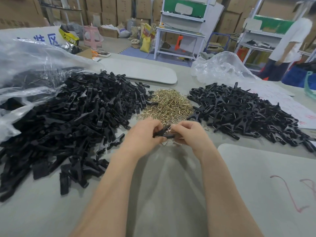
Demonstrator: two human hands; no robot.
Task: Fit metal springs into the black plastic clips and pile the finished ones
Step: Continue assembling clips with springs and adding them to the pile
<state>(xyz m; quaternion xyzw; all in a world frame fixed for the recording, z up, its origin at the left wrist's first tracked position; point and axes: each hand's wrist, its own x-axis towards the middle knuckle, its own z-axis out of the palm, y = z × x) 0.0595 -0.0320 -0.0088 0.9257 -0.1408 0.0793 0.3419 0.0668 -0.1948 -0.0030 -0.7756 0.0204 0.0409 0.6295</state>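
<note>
My left hand (143,134) and my right hand (189,134) meet above the table's middle, both gripping one black plastic clip (163,133). A glint of metal shows at the clip by my right fingertips. Behind my hands lies a heap of brass-coloured metal springs (168,105). A big pile of loose black clip halves (68,120) spreads on the left. On the right lies a pile of assembled clips (246,115) with springs showing.
A grey table (162,185) carries everything. Clear plastic bags sit at far left (25,69) and back right (220,67). A few stray springs (171,143) lie under my hands. A person in a white shirt (290,45) stands at far right among workbenches and cartons.
</note>
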